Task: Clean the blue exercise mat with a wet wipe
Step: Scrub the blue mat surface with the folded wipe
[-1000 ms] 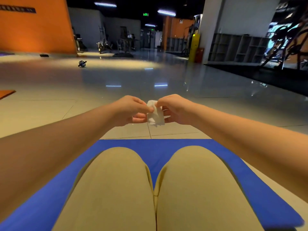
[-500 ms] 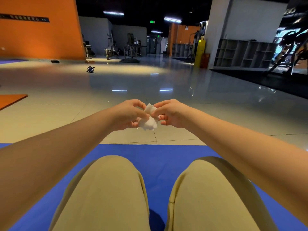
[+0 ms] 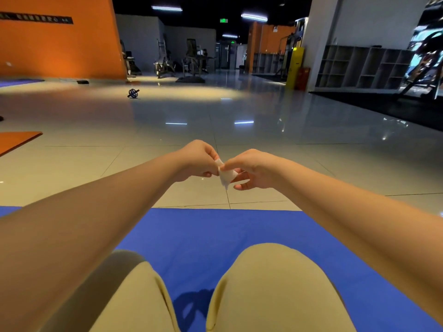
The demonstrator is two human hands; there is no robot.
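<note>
Gym hall. Glossy tiled floor (image 3: pixel 287 140) fills most of the view, with ceiling lights reflected in it. Orange wall (image 3: pixel 60 49) at far left.

Blue exercise mat (image 3: pixel 203 240) lies flat on the tiles across the near ground. The person sits on it, two knees in beige trousers (image 3: pixel 275 283) raised and slightly apart, with a strip of mat showing between them. Both bare forearms reach forward over the mat.

Grey cubby shelving (image 3: pixel 359 68) stands against the far right wall. A corner of an orange mat (image 3: pixel 16 140) pokes in at the left edge.

Left hand (image 3: pixel 196 160): fingers curled in, thumb and fingertips pinching the wet wipe's upper edge. Right hand (image 3: pixel 251 168): thumb and forefinger pinch the same top edge, right against the left hand's fingers; its lower fingers are loosely curled beneath.

Small ab wheel (image 3: pixel 133 93) sits on the floor, far back left.

Wet wipe (image 3: pixel 226 176): white, crumpled, hanging between the two hands, its lower corner pointing down. It is up in the air, beyond the mat's far edge, touching neither mat nor floor.
</note>
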